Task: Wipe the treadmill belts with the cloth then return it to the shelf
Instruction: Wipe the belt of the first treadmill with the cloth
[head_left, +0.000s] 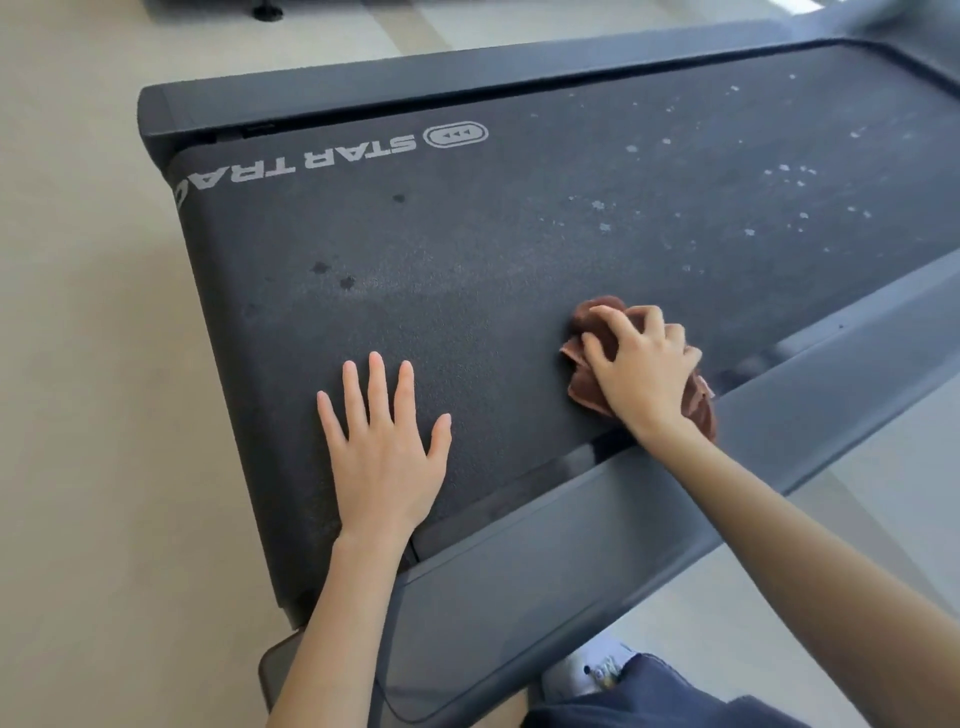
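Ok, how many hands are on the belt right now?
2. The left hand lies flat, fingers spread, on the treadmill belt near its end; the right hand grips the brown cloth on the belt by the near side rail. No other hands in view.

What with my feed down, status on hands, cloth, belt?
Left hand flat on belt, fingers straight. Right hand grips brown cloth against belt by near side rail. White specks farther along belt; nothing blocking the cloth.
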